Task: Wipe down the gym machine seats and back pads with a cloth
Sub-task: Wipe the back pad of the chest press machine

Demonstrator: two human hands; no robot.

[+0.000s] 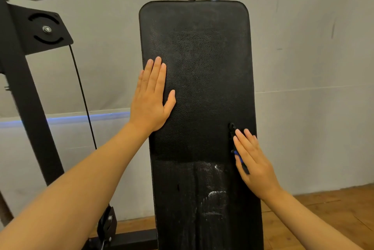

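Soft even light, glare on wet pad (212, 195).

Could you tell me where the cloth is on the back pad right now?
In the head view the dark cloth lies under the right hand, pressed near the back pad's lower right edge.

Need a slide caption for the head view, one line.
Left hand flat on the black back pad; right hand presses a dark cloth near its right edge.

left hand (150, 98) flat on back pad (199, 79), right hand (254, 160) perhaps pressing cloth (237, 148)
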